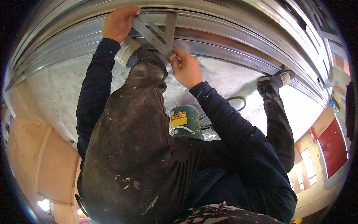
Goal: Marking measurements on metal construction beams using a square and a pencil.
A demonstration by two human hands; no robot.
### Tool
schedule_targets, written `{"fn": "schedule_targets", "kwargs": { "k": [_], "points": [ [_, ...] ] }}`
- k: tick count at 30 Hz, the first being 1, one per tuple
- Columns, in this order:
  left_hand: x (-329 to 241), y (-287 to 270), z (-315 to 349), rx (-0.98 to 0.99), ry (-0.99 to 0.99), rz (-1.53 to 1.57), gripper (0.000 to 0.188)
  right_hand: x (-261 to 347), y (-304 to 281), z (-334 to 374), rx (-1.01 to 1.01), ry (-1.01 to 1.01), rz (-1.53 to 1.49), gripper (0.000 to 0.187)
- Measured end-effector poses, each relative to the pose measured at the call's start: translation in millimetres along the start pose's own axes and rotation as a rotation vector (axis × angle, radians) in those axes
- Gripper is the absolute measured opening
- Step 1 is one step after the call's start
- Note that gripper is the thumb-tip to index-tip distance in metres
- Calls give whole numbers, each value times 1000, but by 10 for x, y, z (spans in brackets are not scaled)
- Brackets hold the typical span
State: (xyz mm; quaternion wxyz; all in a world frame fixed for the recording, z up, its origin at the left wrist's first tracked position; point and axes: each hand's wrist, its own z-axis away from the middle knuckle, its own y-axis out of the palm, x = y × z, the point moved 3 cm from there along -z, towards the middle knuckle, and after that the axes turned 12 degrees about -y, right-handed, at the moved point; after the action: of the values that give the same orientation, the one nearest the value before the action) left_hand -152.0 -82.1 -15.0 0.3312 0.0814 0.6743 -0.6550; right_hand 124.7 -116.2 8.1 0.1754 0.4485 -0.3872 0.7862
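A grey metal speed square (153,38), triangular with slots cut through it, lies against long shiny metal studs (227,46) at the far side. My left hand (118,24) is closed on its upper left corner, with thumb and fingers pressed together there. At the lower corner my right hand (186,70) pinches the tip between thumb and forefinger, the other fingers curled. My left shoe (126,53) rests below the square, beside the studs.
A green bucket (192,121) with a yellow label and pale handle stands between my legs. Behind it a black cable loop (238,100) lies on the pale, dusty floor (63,87). My right shoe (285,77) touches the studs. Plywood panels (56,164) stand at the left.
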Motion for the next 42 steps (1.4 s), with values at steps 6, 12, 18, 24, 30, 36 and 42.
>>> {"fn": "schedule_targets", "kwargs": {
  "k": [6, 12, 18, 24, 30, 36, 42],
  "points": [
    [3, -25, -1, -29, 69, -43, 15, 38, 7, -7, 0, -34, 21, 30],
    [-28, -14, 14, -30, 34, -61, 15, 8, 13, 0, -24, -70, 13, 27],
    [44, 27, 22, -48, 70, -6, 15, 36, -18, -25, 2, -41, 37, 24],
    [4, 10, 45, -86, 114, -57, 16, 174, -260, -434, -218, -151, 36, 18],
    [-19, 6, 53, -96, 67, -55, 15, 251, -454, -993, -380, -259, 129, 14],
    [-3, 49, 43, -93, 93, -27, 16, 47, -240, -525, -194, -199, 255, 19],
    [-38, 30, 78, -107, 105, -88, 17, 152, -418, -622, -264, -160, 130, 17]
  ]
}}
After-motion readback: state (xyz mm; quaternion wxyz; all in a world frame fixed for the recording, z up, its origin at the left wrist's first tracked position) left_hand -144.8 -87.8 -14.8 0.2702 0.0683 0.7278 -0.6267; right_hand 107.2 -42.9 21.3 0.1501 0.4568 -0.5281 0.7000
